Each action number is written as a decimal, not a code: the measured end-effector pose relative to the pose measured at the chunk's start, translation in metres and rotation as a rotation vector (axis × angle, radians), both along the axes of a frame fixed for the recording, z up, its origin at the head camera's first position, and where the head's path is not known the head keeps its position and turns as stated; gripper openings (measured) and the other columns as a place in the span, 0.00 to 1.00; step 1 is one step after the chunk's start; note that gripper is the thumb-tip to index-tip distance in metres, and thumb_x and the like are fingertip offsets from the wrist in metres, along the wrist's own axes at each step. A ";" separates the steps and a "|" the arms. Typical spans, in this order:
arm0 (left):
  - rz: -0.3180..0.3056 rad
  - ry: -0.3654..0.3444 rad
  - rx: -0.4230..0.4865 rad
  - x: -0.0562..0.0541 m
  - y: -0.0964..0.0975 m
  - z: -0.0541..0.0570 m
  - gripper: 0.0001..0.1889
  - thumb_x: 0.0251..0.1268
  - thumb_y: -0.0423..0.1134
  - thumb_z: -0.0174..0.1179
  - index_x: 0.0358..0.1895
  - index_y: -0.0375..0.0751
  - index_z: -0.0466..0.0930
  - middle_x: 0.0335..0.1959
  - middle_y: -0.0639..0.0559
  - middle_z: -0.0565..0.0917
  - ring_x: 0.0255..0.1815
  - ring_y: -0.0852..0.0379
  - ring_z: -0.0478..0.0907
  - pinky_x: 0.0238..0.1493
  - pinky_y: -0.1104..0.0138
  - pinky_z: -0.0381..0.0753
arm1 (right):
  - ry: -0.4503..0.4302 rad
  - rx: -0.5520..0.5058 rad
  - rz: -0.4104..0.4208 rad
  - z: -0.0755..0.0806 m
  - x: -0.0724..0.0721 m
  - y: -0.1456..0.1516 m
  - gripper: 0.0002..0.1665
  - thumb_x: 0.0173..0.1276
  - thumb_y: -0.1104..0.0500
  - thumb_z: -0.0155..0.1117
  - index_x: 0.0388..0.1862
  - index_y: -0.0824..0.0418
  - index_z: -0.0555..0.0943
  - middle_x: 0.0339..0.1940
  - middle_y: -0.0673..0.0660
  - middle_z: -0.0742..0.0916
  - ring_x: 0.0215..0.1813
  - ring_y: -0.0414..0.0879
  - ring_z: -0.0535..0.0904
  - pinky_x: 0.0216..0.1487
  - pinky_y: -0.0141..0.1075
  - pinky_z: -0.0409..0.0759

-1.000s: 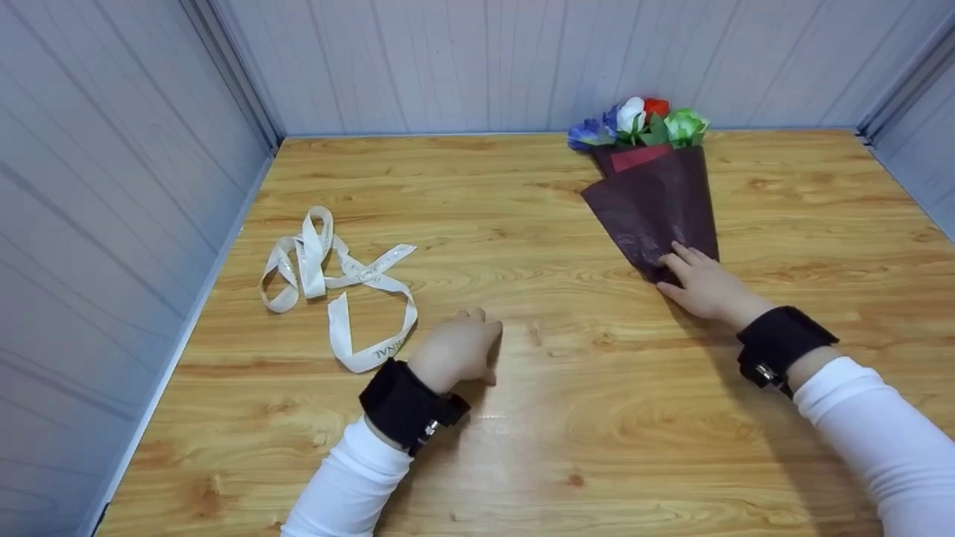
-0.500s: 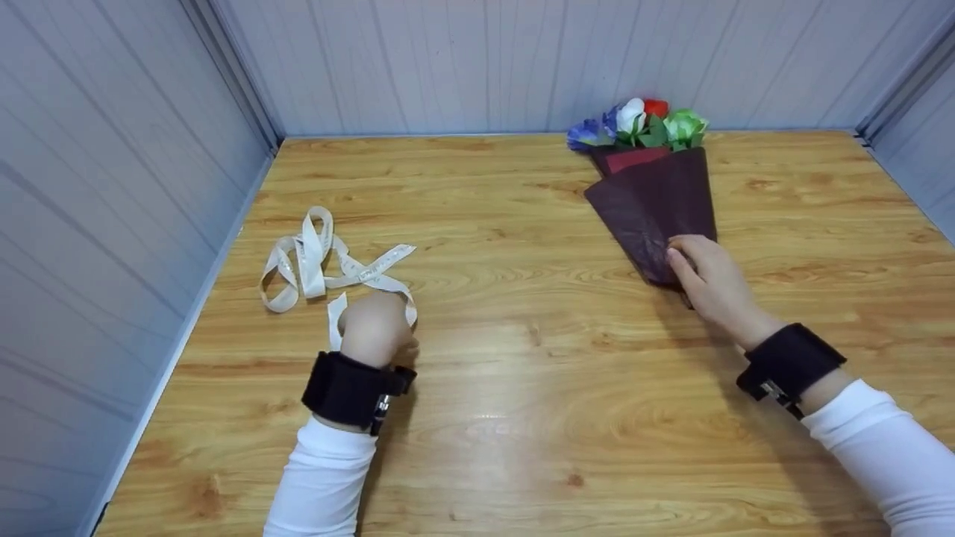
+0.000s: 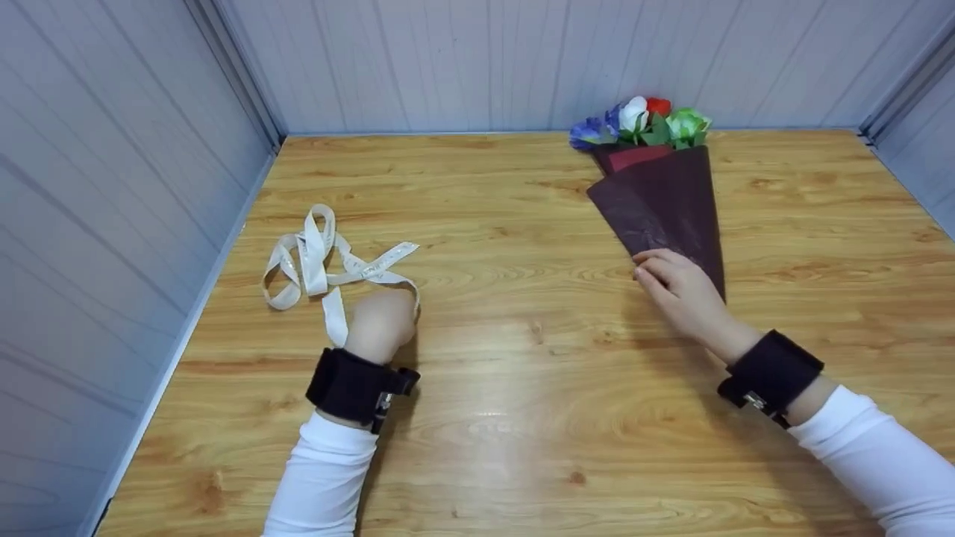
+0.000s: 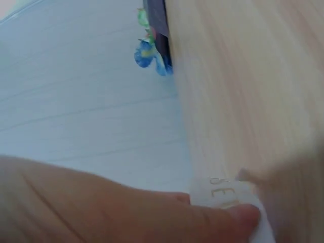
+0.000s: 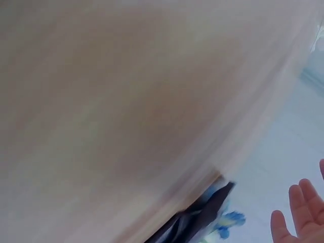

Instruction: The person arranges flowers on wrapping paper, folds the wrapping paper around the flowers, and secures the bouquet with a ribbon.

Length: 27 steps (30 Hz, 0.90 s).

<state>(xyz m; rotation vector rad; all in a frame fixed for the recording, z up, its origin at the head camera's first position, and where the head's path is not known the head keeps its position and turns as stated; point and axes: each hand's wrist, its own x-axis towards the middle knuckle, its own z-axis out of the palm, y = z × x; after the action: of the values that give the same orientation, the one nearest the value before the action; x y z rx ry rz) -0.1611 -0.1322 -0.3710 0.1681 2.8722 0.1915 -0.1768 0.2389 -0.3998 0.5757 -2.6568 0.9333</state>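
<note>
left hand [image 3: 382,322] has moved toward the left edge of the worktop [image 3: 477,470], fingers [image 4: 223,221] pinching the ribbon [image 3: 312,268]; right hand [image 3: 680,294]: fingers [image 5: 300,206] loosely extended. draw ribbon untwisted.

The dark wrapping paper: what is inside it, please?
Blue, white, red and green flowers show at its far end, with a red layer; anything deeper is covered by the dark paper.
</note>
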 end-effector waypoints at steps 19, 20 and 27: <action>-0.549 -0.176 0.815 0.027 0.055 0.024 0.08 0.74 0.34 0.45 0.41 0.37 0.74 0.29 0.48 0.79 0.30 0.58 0.76 0.35 0.70 0.73 | 0.139 -0.066 0.522 -0.002 0.035 -0.108 0.25 0.60 0.67 0.65 0.57 0.65 0.74 0.62 0.66 0.74 0.63 0.60 0.71 0.62 0.52 0.69; -0.547 -0.207 0.846 0.028 0.056 0.023 0.08 0.74 0.34 0.44 0.42 0.36 0.73 0.29 0.47 0.79 0.29 0.58 0.77 0.34 0.70 0.74 | 0.126 -0.085 0.522 -0.002 0.035 -0.111 0.22 0.61 0.68 0.65 0.55 0.65 0.76 0.61 0.66 0.75 0.62 0.60 0.71 0.62 0.51 0.70; -0.391 -0.283 1.004 0.031 0.056 0.021 0.07 0.74 0.37 0.46 0.41 0.34 0.68 0.24 0.54 0.72 0.22 0.62 0.68 0.24 0.73 0.68 | -0.110 -0.242 0.490 0.000 0.042 -0.115 0.07 0.69 0.70 0.52 0.44 0.70 0.75 0.41 0.62 0.83 0.44 0.47 0.78 0.49 0.39 0.77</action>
<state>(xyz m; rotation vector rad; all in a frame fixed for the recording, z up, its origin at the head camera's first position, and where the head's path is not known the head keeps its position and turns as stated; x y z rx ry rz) -0.1306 -0.0760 -0.3504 0.7845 2.1474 1.4066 -0.1347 0.1244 -0.4001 1.1730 -2.4799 1.4296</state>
